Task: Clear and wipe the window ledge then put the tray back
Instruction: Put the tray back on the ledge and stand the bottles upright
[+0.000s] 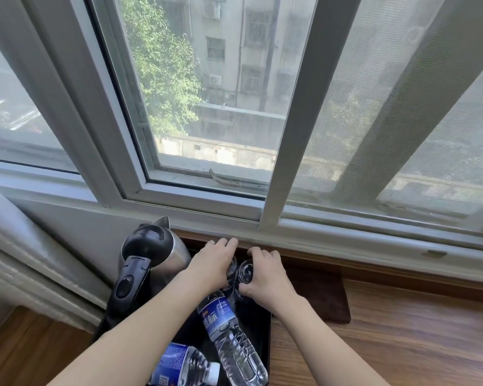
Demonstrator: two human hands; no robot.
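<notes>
A black tray (258, 327) lies on the wooden window ledge (402, 330) below the window. At its far end stand two clear drinking glasses. My left hand (214, 263) is closed around the left glass (232, 267), which it mostly hides. My right hand (262, 277) grips the right glass (246, 270). A steel electric kettle (154, 249) with a black handle stands at the tray's left. Two plastic water bottles with blue labels lie on the tray, one (229, 338) in the middle and one (179, 363) at the near end.
A dark brown cloth (321, 293) lies flat on the ledge just right of the tray. The white window frame (207, 210) and its sliding screen rise directly behind the glasses. A grey curtain (25, 246) hangs at the left.
</notes>
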